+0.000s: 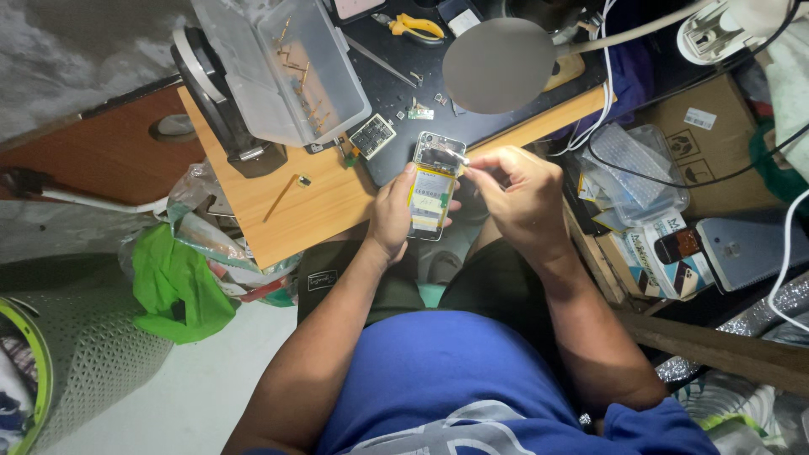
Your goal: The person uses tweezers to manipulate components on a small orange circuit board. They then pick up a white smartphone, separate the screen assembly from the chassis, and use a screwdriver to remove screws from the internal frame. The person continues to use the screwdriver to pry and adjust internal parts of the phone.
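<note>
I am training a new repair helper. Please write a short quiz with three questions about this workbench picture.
1. True or false: the left hand holds the opened phone.
2. What does the right hand do? A) rests on the lap B) pinches a thin tool at the phone's upper end C) lifts the clear plastic box
3. Which colour are the handles of the pliers at the back of the black mat?

Key: 1 true; 2 B; 3 yellow.

Head view, steeply down, close.
</note>
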